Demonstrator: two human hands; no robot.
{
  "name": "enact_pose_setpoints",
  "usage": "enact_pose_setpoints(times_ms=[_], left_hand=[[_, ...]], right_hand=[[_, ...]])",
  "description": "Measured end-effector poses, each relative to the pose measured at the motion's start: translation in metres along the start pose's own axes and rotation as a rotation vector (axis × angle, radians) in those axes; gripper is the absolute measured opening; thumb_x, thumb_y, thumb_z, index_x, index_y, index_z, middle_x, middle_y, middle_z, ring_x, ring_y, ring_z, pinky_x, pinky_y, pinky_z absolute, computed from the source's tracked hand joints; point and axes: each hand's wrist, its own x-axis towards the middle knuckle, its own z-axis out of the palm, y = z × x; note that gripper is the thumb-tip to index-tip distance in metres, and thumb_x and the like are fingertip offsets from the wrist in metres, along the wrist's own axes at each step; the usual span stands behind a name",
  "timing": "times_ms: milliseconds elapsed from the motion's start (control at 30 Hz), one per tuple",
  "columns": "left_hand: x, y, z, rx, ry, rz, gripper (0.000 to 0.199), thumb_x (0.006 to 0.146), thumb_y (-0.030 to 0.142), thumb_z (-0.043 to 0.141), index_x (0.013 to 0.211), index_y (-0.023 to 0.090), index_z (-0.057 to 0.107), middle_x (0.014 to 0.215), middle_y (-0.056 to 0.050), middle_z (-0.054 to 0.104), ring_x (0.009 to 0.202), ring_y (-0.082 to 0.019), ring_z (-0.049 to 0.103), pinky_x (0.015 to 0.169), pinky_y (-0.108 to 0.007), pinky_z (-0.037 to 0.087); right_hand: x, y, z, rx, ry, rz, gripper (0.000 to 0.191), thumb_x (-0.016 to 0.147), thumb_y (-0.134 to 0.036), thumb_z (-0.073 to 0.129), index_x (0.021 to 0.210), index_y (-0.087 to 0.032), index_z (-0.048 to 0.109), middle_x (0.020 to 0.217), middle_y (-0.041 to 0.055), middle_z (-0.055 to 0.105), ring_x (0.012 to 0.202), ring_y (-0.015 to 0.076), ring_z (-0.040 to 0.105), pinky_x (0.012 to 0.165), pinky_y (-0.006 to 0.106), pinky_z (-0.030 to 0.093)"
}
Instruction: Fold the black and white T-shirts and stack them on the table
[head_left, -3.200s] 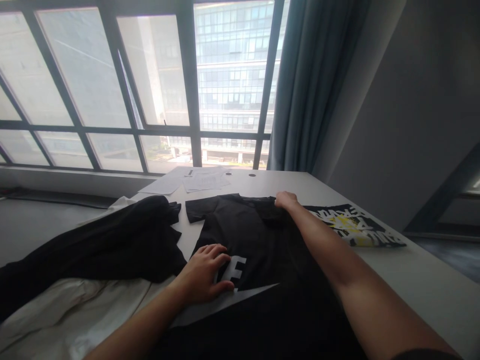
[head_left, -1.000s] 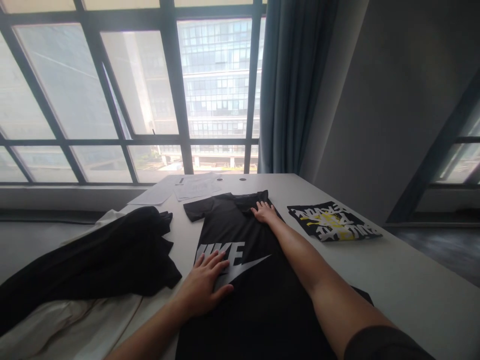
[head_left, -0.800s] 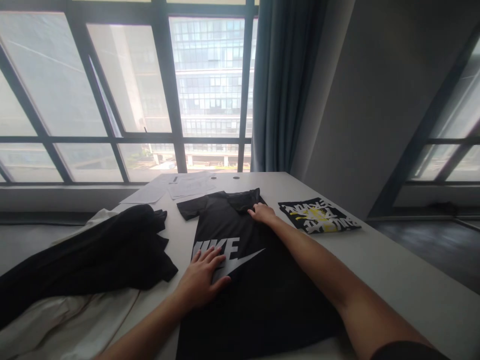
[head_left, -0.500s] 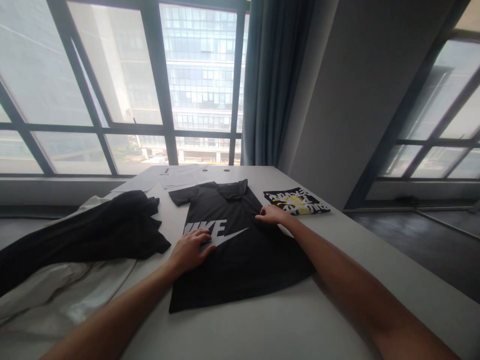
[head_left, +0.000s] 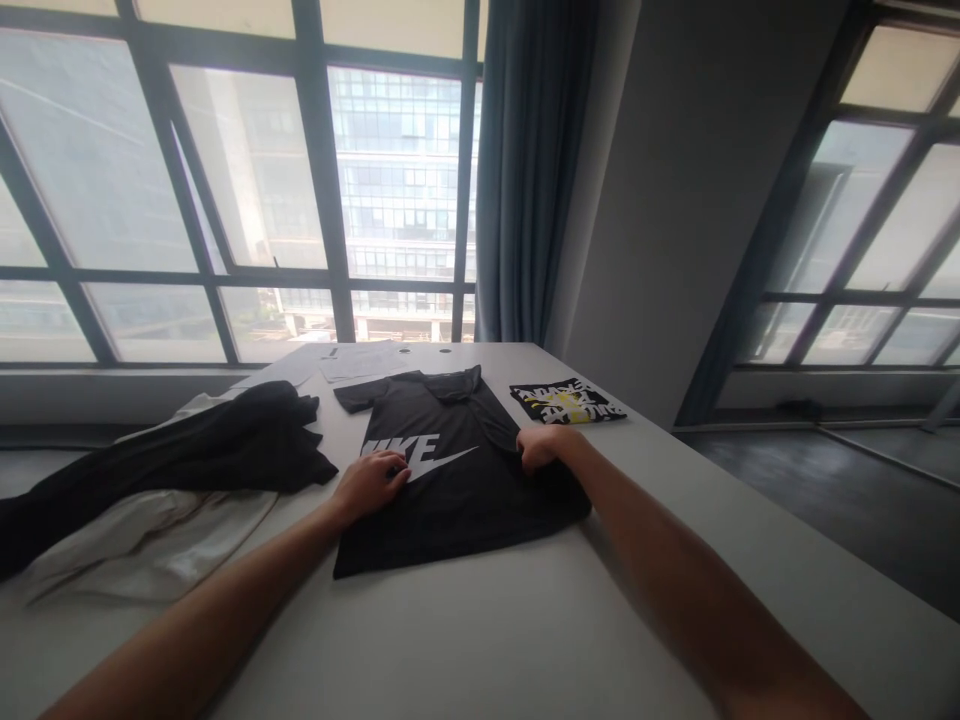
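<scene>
A black T-shirt point(head_left: 450, 515) with white lettering and a swoosh lies on the white table, its collar towards the window. One short sleeve sticks out at the left; the right side looks folded inward. My left hand point(head_left: 373, 482) rests on the left part of the print, fingers stretched out and pressing on the fabric. At the right edge, my right hand point(head_left: 546, 447) is closed on the T-shirt's cloth, with its fingertips partly hidden.
A folded black garment with white and yellow print point(head_left: 566, 400) lies beyond my right hand. On the left are a black garment point(head_left: 232, 440) and a whitish one point(head_left: 161, 545). Papers point(head_left: 360, 362) lie at the far end of the table point(head_left: 465, 640), near the curtain point(head_left: 514, 200).
My right hand has moved slightly towards me along the T-shirt's right edge, and its fingers are curled more. My left hand stays on the print. The view has tilted up.
</scene>
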Motion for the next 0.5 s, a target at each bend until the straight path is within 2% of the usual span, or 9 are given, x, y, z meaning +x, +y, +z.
enact_pose_setpoints(times_ms=[100, 200, 400, 500], left_hand=[[0.001, -0.002, 0.000, -0.010, 0.006, 0.015, 0.031, 0.091, 0.043, 0.048, 0.100, 0.026, 0.072, 0.124, -0.004, 0.069, 0.113, -0.026, 0.063, 0.098, -0.042, 0.049], [0.002, -0.002, 0.001, -0.012, 0.011, 0.018, 0.030, 0.091, 0.042, 0.049, 0.100, 0.025, 0.072, 0.123, -0.005, 0.069, 0.113, -0.027, 0.063, 0.098, -0.043, 0.049], [0.003, -0.004, 0.002, -0.002, -0.002, 0.018, 0.029, 0.090, 0.041, 0.049, 0.101, 0.026, 0.071, 0.125, -0.004, 0.068, 0.114, -0.027, 0.062, 0.099, -0.042, 0.049], [0.004, -0.007, 0.005, -0.005, -0.005, 0.011, 0.029, 0.089, 0.041, 0.050, 0.100, 0.026, 0.071, 0.124, -0.004, 0.068, 0.113, -0.026, 0.063, 0.099, -0.042, 0.049]], right_hand=[[-0.010, -0.016, -0.003, 0.079, 0.091, -0.126, 0.047, 0.067, -0.018, 0.072, 0.114, -0.020, 0.070, 0.112, 0.0071, 0.071, 0.101, 0.0249, 0.067, 0.074, 0.025, 0.051], [-0.019, -0.030, -0.005, 0.136, 0.155, -0.178, 0.061, 0.069, -0.017, 0.068, 0.129, -0.021, 0.059, 0.121, 0.0091, 0.067, 0.106, 0.0241, 0.065, 0.076, 0.024, 0.051], [-0.031, -0.045, -0.006, 0.112, 0.078, -0.203, 0.065, 0.070, -0.014, 0.068, 0.134, -0.017, 0.055, 0.128, 0.0133, 0.063, 0.112, 0.0268, 0.063, 0.084, 0.026, 0.051], [-0.038, -0.047, -0.010, 0.136, 0.097, -0.238, 0.066, 0.072, -0.016, 0.067, 0.137, -0.016, 0.051, 0.127, 0.0135, 0.063, 0.113, 0.0264, 0.062, 0.087, 0.027, 0.050]])
